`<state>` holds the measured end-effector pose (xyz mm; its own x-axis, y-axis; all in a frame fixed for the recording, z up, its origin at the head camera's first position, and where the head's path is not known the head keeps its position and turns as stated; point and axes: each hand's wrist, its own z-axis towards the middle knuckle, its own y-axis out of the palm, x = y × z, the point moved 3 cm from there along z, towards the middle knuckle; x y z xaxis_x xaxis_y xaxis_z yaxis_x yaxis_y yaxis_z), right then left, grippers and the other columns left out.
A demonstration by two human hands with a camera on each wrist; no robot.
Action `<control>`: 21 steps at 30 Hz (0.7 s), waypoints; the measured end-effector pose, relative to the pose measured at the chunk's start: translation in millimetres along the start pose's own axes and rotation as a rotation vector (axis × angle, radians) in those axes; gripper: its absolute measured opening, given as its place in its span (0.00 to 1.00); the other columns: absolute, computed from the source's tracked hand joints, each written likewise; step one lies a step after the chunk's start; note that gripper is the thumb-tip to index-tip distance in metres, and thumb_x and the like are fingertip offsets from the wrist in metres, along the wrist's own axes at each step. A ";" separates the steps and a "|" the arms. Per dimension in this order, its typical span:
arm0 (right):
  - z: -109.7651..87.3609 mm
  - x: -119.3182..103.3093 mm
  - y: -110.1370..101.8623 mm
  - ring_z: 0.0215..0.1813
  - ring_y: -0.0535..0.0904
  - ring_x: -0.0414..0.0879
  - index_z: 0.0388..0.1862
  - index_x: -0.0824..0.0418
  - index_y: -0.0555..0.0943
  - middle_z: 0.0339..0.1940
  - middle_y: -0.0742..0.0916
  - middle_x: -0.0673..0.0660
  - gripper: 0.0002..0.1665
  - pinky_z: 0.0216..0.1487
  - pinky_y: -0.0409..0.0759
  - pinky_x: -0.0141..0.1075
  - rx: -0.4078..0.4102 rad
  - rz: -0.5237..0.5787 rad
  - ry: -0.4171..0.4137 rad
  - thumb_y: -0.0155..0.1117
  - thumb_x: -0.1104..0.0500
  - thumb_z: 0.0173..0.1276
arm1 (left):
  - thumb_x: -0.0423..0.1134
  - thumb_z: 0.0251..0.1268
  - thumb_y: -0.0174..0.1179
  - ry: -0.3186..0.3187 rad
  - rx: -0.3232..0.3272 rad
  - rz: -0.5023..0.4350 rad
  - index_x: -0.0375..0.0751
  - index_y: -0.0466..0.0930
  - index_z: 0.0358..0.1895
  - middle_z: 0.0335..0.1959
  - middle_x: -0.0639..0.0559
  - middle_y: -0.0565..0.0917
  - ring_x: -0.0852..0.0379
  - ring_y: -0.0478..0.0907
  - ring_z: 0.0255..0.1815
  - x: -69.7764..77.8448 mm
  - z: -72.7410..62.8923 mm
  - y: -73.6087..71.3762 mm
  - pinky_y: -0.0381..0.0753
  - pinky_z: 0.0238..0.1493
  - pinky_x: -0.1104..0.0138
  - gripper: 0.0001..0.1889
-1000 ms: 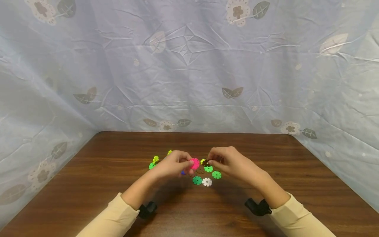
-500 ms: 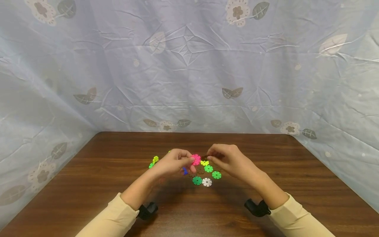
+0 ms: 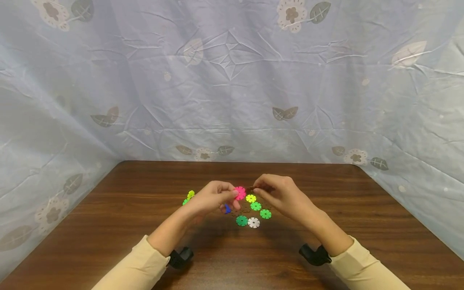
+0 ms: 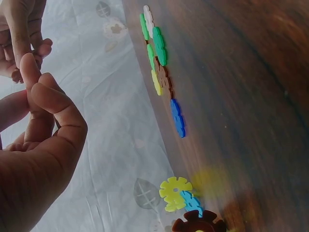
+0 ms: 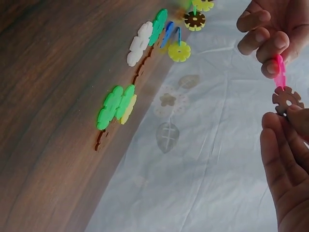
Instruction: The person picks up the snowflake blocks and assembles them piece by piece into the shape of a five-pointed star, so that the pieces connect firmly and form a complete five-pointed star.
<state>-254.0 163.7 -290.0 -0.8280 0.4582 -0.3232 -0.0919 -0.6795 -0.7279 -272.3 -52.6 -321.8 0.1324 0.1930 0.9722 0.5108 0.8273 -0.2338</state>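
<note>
My left hand (image 3: 214, 196) pinches a pink notched plastic disc (image 3: 241, 193) between thumb and fingers, above the table. My right hand (image 3: 278, 194) pinches a brown notched disc (image 5: 280, 98) just to its right. In the right wrist view the brown disc meets the lower edge of the pink disc (image 5: 280, 72), the two set at an angle to each other. Fingers of the left hand (image 4: 53, 111) hide the held discs in the left wrist view. Below the hands lie a yellow disc (image 3: 251, 200), two bright green discs (image 3: 266, 216) and a blue disc (image 3: 227, 209).
Nearer me on the wooden table (image 3: 232, 257) lie a teal-green disc (image 3: 241, 223) and a white disc (image 3: 253, 225). Brown discs (image 4: 165, 79) blend into the wood. Left of the hands stands a joined cluster with yellow (image 4: 169, 186), light blue and brown discs. A patterned curtain (image 3: 232, 100) surrounds the table.
Both hands have risen slightly. The brown disc has gone up from in front of the yellow disc to beside the pink one, so the yellow disc shows whole.
</note>
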 end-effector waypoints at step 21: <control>-2.6 -1.1 6.5 0.38 0.87 0.40 0.41 0.62 0.87 0.37 0.91 0.52 0.07 0.40 0.89 0.30 0.059 0.021 -0.077 0.71 0.72 0.68 | 0.35 0.82 0.52 0.008 -0.037 -0.066 0.34 0.80 0.40 0.24 0.58 0.87 0.61 0.74 0.27 0.2 0.5 1.3 0.72 0.31 0.73 0.10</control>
<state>-252.3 160.3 -295.9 -0.8699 0.3998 -0.2888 -0.1047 -0.7219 -0.6841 -272.0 -51.2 -321.9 0.1043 0.1339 0.9855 0.5500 0.8178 -0.1693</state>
